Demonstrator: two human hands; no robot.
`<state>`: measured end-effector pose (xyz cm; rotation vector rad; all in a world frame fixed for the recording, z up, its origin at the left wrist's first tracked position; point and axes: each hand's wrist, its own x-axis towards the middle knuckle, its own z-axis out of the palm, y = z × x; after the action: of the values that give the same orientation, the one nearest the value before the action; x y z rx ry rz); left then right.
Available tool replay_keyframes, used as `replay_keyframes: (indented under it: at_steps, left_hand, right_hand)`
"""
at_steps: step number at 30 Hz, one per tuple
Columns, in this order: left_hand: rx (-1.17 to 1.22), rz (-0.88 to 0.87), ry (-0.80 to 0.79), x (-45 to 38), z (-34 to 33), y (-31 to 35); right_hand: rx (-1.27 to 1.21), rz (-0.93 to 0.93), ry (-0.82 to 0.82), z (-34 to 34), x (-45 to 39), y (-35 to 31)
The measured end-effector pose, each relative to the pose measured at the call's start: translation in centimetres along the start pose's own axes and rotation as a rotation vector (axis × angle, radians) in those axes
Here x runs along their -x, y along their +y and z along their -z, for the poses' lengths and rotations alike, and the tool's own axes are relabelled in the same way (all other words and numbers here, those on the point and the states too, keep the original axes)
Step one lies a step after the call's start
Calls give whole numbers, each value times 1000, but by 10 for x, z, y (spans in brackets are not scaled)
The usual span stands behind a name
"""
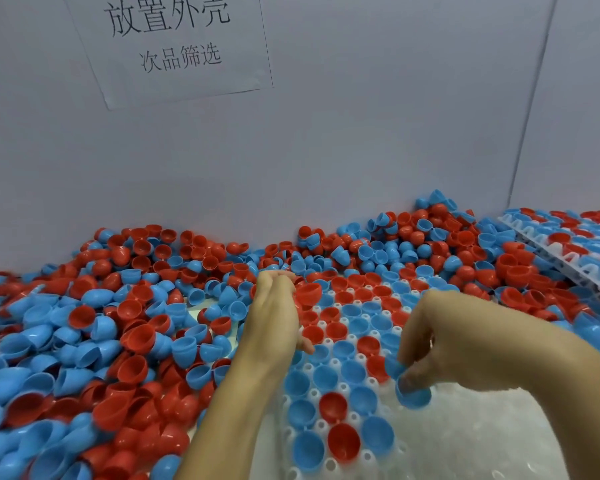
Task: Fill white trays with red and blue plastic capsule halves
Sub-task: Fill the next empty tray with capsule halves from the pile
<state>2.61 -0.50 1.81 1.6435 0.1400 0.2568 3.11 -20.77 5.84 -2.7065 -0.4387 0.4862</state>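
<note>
Fingers of the right hand (440, 344) are curled downward and pinch a blue capsule half (413, 393) at its rim, held just above the bare near-right part of the white tray (326, 431); fingers of the left hand (274, 313) are loosely curled round a red capsule half (307, 294), held over the tray's far-left portion; tray pockets beyond and left of the right hand hold red and blue halves, open side up; a loose heap of red and blue halves (84, 341) lies left of and behind the tray, touching its edges and burying its far end; a second filled tray (568, 244) sits tilted, to the far right of the white tray; a paper sign (174, 43) with printed characters hangs on the grey wall behind the tray.
</note>
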Motion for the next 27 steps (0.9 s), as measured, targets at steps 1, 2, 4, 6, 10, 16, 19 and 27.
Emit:
replay_keyframes:
  at_steps: [1, 2, 4, 6, 10, 16, 19, 27]
  left_hand:
    - [10, 1, 3, -1, 0, -1]
    - [5, -2, 5, -1, 0, -3]
    - [10, -6, 6, -3, -1, -4]
    - [48, -9, 0, -4, -1, -3]
    - [6, -115, 4, 0, -1, -2]
    - [-110, -272, 32, 5, -1, -1]
    - [-181, -359, 5, 7, -6, 0]
    - [-521, -634, -157, 16, -28, -3]
  right_hand:
    - [40, -30, -33, -4, -1, -4]
    - [76, -59, -63, -8, -2, -7]
    - [132, -107, -107, -14, -8, -11]
    - [155, -140, -123, -19, -12, -14]
    - [152, -150, -164, -21, -15, -17]
    - [-23, 46, 25, 0, -1, -4]
    - [-355, 263, 454, -1, -10, -10]
    - [-333, 231, 517, -19, -30, -11]
